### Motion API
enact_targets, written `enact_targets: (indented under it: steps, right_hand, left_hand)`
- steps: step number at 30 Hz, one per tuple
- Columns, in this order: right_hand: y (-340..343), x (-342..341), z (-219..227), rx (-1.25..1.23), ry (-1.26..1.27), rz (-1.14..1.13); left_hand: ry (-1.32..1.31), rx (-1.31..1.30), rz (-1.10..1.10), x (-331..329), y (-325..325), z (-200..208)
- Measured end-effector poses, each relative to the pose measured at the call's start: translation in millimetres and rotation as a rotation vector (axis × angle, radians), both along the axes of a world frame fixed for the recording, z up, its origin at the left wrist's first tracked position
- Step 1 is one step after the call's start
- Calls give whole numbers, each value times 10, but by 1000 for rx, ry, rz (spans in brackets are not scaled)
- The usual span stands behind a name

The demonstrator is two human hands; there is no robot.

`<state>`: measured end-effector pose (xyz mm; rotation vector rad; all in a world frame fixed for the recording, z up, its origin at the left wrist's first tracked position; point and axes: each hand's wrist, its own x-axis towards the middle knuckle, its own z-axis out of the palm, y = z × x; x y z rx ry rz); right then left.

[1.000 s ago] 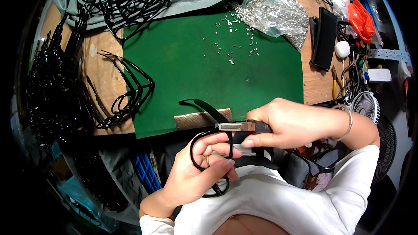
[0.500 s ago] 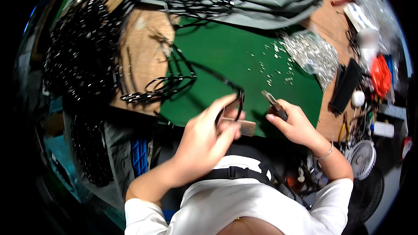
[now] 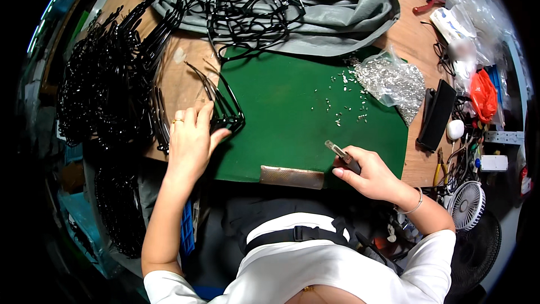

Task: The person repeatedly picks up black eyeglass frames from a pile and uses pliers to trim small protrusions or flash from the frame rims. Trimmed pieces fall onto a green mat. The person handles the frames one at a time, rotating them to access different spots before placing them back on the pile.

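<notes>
My left hand lies over a small stack of black eyeglass frames at the left edge of the green mat. Its fingers are stretched out with the thumb apart, and they partly hide the stack. In my right hand, above the mat's front right part, is a small hand tool with a dark handle and a narrow metal tip pointing up and left. Between the hands, a flat brownish bar sits at the mat's front edge.
A big heap of black eyeglass frames covers the table's left side. More lie on a grey cloth at the back. Small silvery pieces are scattered beside a clear bag. A black case and white fan stand right.
My left hand has moved left from the front middle to the stack, and the black eyeglass frame it held is no longer in it. My right hand keeps the tool, shifted slightly.
</notes>
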<state>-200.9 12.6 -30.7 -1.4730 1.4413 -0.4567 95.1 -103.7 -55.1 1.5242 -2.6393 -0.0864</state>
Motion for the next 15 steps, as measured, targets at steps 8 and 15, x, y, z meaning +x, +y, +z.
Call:
enact_targets:
  steps: [8,15]
  right_hand:
    - [93,57,-51,-131,118,33]
    - [217,-68,-97,-334,582,87]
  left_hand:
    - [195,-181,11,-431,-1014,-89]
    - [1095,493,-58,-989,-505,498]
